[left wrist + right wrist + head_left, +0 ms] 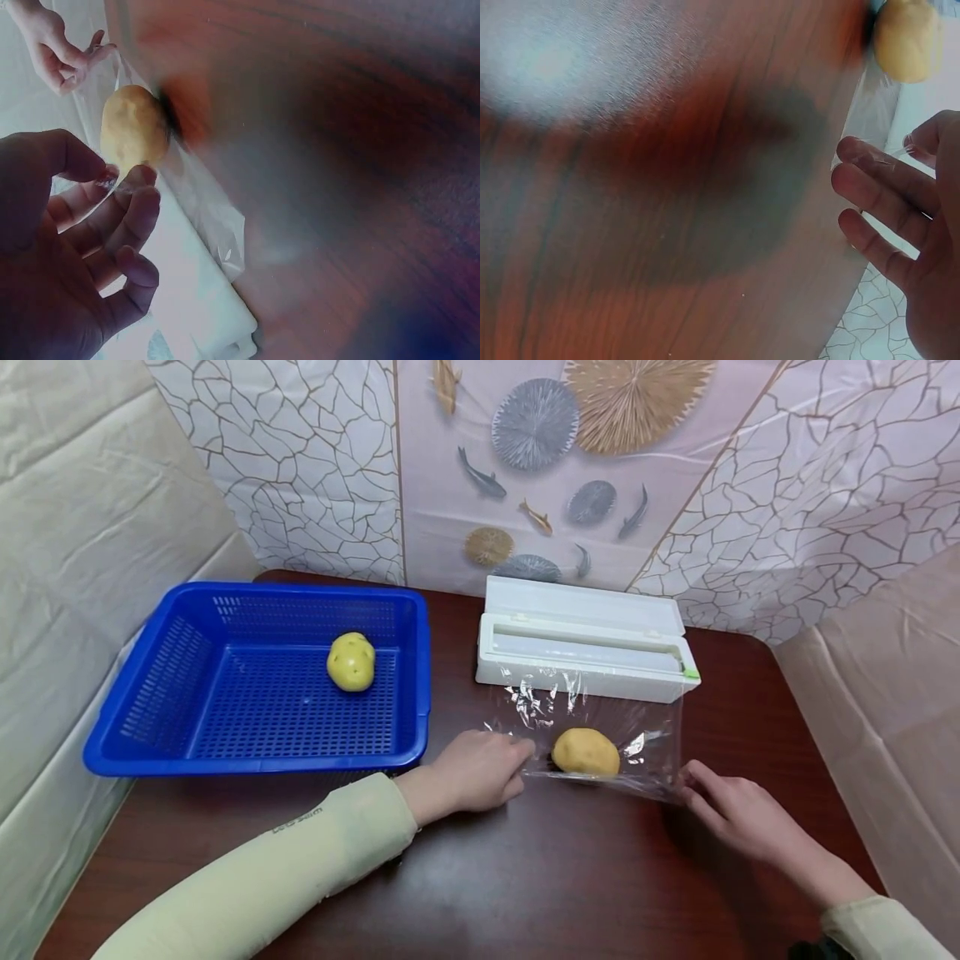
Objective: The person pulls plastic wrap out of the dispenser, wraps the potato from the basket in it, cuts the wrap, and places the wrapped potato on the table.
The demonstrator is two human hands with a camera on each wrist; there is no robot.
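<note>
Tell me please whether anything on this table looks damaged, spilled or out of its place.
Nothing stands out as spilled or damaged. The only untidy spot is the clear film, wrinkled in front of the white box; that seems ordinary for thin wrap held between the left hand and the right hand.

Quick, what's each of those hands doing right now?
Left hand: closed, pinching the clear film.
Right hand: closed, pinching the same film, across the potato from the left.

Glossy dark-red table (465, 910) before crackle-patterned wall coverings (307, 468), beige alongside.
</note>
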